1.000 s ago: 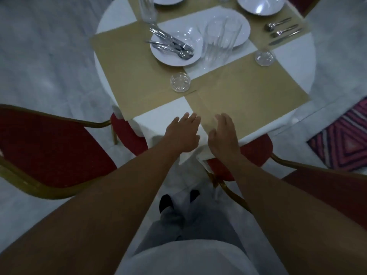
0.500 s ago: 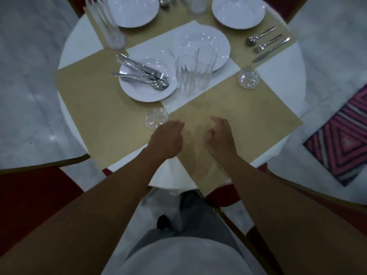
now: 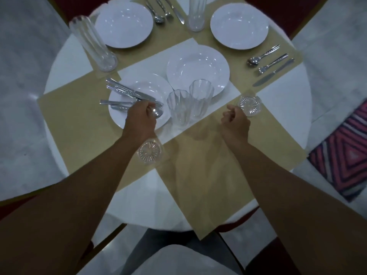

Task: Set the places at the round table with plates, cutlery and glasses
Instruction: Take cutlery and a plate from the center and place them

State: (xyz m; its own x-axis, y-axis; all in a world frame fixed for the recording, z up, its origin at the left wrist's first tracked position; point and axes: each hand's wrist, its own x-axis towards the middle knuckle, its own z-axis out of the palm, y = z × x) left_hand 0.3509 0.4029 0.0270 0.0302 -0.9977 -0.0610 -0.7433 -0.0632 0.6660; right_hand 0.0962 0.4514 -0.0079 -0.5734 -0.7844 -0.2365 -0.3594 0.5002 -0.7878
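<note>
My left hand (image 3: 140, 121) lies on the near rim of a white plate (image 3: 143, 89) that carries a pile of cutlery (image 3: 121, 92); its fingers curl over the cutlery's near ends, beside a spoon bowl. My right hand (image 3: 236, 124) hovers loosely curled and empty over the near tan placemat (image 3: 200, 175), just left of a small cut glass (image 3: 249, 105). A second small glass (image 3: 150, 151) stands under my left wrist. Two tumblers (image 3: 188, 104) and a spare plate (image 3: 198, 70) sit mid-table.
The round white table (image 3: 284, 100) has two laid places at the far side: plates (image 3: 124, 24) (image 3: 239, 26), cutlery sets (image 3: 164, 10) (image 3: 272, 62), tall glasses (image 3: 93, 44) (image 3: 196, 12). Red chairs ring the table. A patterned rug (image 3: 343, 155) lies right.
I have come closer to the table. My left hand moved forward past the small glass onto the cutlery plate. My right hand moved forward and right toward the other small glass.
</note>
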